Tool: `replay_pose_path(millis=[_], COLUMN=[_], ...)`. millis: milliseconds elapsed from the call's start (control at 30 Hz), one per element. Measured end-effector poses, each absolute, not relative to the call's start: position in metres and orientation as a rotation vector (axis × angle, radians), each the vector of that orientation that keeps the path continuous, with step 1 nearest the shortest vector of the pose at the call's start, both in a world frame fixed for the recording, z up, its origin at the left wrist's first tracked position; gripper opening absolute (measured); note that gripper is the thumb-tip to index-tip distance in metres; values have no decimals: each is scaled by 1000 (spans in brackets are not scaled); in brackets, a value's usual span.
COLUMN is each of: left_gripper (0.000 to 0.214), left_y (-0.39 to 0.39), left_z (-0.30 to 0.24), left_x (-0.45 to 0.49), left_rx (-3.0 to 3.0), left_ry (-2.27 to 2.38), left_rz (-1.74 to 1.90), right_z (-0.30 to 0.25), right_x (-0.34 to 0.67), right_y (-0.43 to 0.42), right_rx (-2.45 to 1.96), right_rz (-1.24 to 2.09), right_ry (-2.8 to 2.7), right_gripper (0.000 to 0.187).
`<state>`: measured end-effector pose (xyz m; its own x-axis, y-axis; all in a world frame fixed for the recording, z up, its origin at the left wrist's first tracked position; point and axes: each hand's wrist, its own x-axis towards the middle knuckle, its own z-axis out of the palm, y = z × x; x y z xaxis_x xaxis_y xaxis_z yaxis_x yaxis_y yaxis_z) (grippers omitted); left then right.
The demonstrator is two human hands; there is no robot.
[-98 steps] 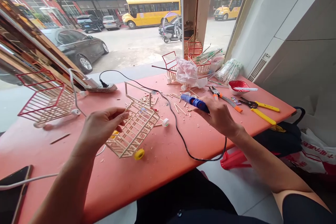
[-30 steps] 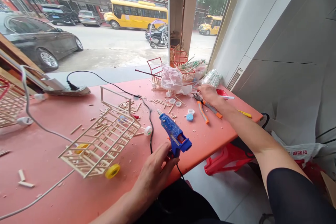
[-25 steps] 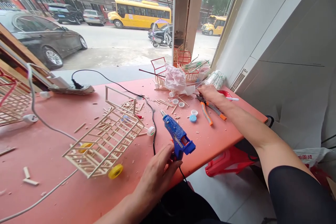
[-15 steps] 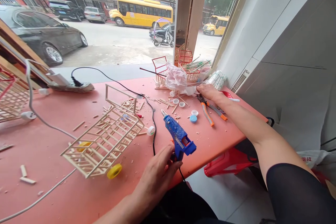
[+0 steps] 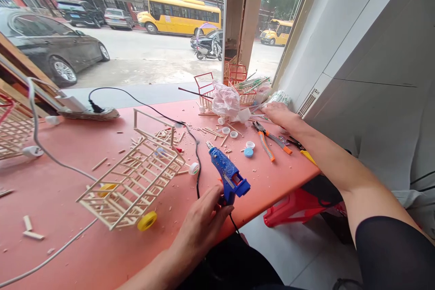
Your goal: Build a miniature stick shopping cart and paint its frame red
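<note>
Blue plastic is filling the left grip (image 5: 205, 215) in the head view, where fingers are wrapping round the handle of a glue gun (image 5: 227, 170); its nozzle is aiming away from the person, probably sparing the skin. Black cord (image 5: 198, 167) is running beyond that grip towards a power strip (image 5: 90, 114), apparently feeding the tool, though the grip is hiding part of the path.

Left of the left grip, a cart of pale wooden sticks (image 5: 136, 181) is standing on the pink worktop (image 5: 84, 253), no grip touching it; a yellow wheel (image 5: 147, 220) is seemingly helping to hold its near end up.

Well beyond the left grip, the right grip (image 5: 278, 113) is reaching beside a wrapped bundle (image 5: 280, 98); whether its fingers are apart or together is impossible to tell. Orange-handled pliers (image 5: 268, 145) are lying just nearer, handles pointing back, perhaps for easy reach. White caps (image 5: 234, 134) and stick pieces (image 5: 210, 132) are littering the space between the grips.

Below the right grip's side, a red stool (image 5: 288, 208) is standing on tiled floor (image 5: 285, 253). Beyond both grips, a yellow bus (image 5: 180, 16) is showing through the window.
</note>
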<state>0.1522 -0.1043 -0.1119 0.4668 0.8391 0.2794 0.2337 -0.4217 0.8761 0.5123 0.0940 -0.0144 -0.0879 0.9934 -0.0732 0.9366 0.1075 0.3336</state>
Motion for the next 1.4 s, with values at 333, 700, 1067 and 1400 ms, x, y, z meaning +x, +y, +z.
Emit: replay_pose_path(millis=[333,700,1067,1400], left_gripper=[10,33,46,34], left_y=[-99,-82,-84,-83], left_z=[-115,-122,-111,-111], left_x=[151,152,154,153], left_rx=[1891,1461,1413,1498], left_ry=[860,733,746,800], left_rz=[859,830,837,810], right_z=[18,-35,-55,-66], right_x=[519,396,363,365], right_y=[6,-90,-110,-114], right_rx=[2319,2294,2134,1982], right_rz=[-50,-1242,-718,-367], right_ry=[2205,3544,3773,3840], right_gripper=[17,24,16,20])
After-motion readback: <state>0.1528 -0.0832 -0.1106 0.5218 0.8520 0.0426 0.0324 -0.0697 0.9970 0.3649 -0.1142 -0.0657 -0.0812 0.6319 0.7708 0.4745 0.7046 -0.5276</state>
